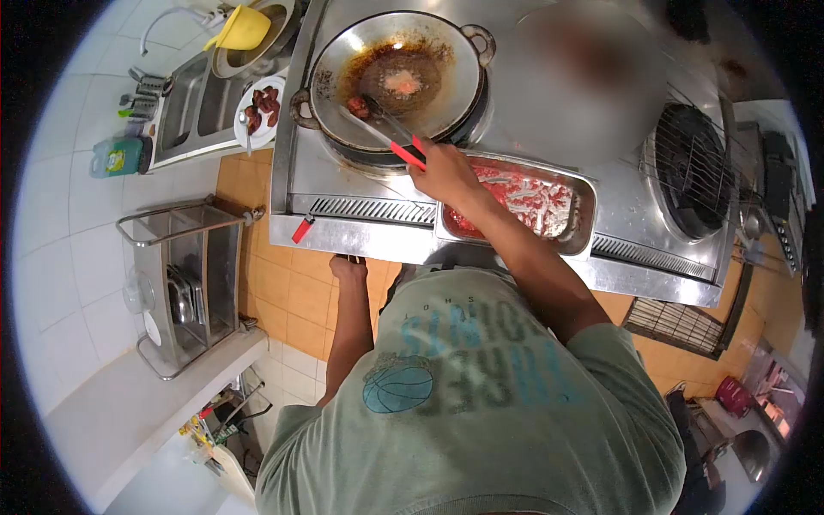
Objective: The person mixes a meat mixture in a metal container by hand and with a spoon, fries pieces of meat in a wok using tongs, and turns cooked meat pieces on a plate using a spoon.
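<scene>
My right hand (pixel 448 176) grips a pair of tongs (pixel 407 154) with red handles. Their metal tips reach into a large two-handled wok (pixel 463 69) and close around a dark reddish piece of meat (pixel 358 106). Inside the wok lies brown oil with a pale foamy patch (pixel 402 81). Under my right forearm stands a rectangular metal tray (pixel 585 210) with red, wet residue. My left hand (pixel 348 268) is closed at the stove's front edge, around something dark that I cannot make out. A red-handled lever (pixel 302 228) sticks out of the stove front to its left.
Left of the stove, a white plate (pixel 273 129) carries several browned meat pieces and a utensil. Behind it are a sink (pixel 180 107), a yellow dipper (pixel 242 30) and a green bottle (pixel 116 158). A wire grate (pixel 691 150) covers the right burner. Part of the stovetop is blurred.
</scene>
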Tool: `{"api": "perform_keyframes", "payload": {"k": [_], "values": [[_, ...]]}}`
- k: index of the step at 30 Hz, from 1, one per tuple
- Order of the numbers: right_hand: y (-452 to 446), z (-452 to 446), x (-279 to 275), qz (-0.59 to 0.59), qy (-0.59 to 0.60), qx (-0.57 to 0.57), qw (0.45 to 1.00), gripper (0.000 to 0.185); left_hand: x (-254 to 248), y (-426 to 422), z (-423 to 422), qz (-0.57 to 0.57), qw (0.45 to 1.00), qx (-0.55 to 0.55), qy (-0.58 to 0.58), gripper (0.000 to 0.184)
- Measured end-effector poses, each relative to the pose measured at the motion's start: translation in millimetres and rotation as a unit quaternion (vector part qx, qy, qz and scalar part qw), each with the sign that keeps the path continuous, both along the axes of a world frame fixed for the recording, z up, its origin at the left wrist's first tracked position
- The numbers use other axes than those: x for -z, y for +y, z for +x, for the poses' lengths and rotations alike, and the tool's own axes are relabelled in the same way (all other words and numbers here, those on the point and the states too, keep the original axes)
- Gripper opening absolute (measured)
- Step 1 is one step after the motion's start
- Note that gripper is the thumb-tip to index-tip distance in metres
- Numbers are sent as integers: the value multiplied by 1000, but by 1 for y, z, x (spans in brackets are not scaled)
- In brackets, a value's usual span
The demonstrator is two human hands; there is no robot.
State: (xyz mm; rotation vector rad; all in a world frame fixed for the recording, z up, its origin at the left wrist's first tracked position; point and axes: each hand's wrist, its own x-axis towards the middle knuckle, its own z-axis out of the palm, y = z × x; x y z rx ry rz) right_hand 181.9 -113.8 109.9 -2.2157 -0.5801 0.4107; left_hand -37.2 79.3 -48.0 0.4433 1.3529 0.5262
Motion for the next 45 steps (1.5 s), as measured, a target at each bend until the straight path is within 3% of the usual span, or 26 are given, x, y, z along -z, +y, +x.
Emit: {"api": "perform_keyframes", "payload": {"k": [5,8,11,13,19,34,38,40,43,45], "values": [[5,-5,11,-18,37,4,999,42,-7,1,17,-54,993,5,-104,53],[5,-14,9,-23,33,11,999,43,-3,7,29,-110,988,-97,58,54],[4,-24,17,-40,-5,17,999,44,-8,6,31,-125,982,-116,83,50],[5,-27,6,-95,14,8,995,45,-9,5,28,-132,979,-127,86,50],[8,-26,9,-117,-11,21,993,47,-12,4,24,-141,980,-121,64,50],[7,-6,9,-86,-11,20,996,45,-26,-2,37,-124,988,-93,-9,54],[4,6,29,61,81,28,994,38,-14,3,34,-120,989,-91,11,56],[1,9,40,166,91,16,982,36,-35,-7,44,-119,987,-107,34,57],[-8,13,14,189,417,42,888,31,-32,-6,40,-122,987,-103,18,57],[-7,8,10,209,463,67,859,26,-19,-2,35,-122,987,-102,0,55]]}}
